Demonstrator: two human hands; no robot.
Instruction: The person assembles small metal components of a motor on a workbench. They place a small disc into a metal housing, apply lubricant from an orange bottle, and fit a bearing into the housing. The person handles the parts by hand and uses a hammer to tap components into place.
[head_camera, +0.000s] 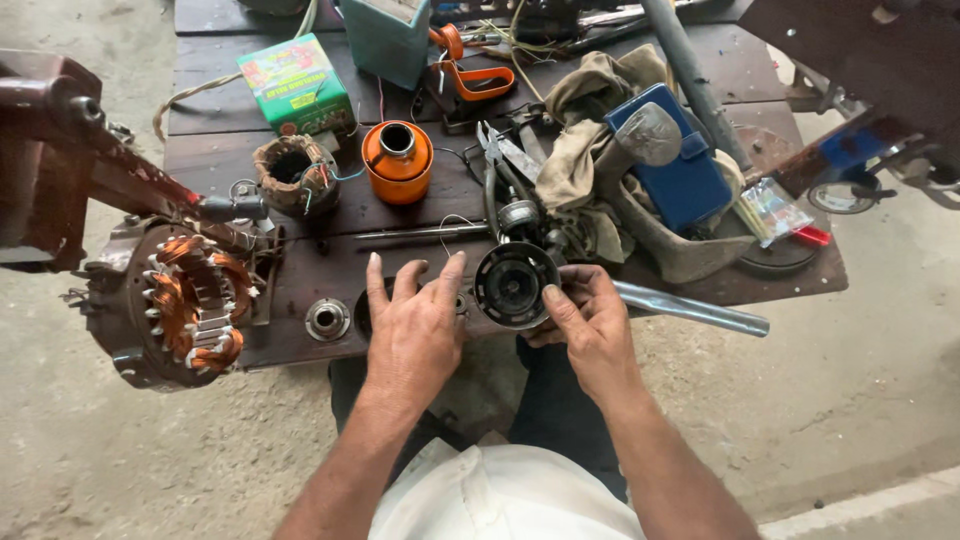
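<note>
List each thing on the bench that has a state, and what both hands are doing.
Left hand: open, fingers spread, resting flat on the bench edge.
Right hand: gripping the round black motor part, tilted up on edge.
Copper coil stator: exposed, windings bare, at the bench's left edge.
Orange cap: upright, open at the top.
Small wound coil: loose on the bench, wires trailing.
Pliers: lying flat.
Blue case: shut, resting on rags.

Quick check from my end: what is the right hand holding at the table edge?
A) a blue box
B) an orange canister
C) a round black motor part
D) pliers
C: the right hand grips a round black motor part by its rim, while the orange canister stands untouched farther back on the table.
</note>
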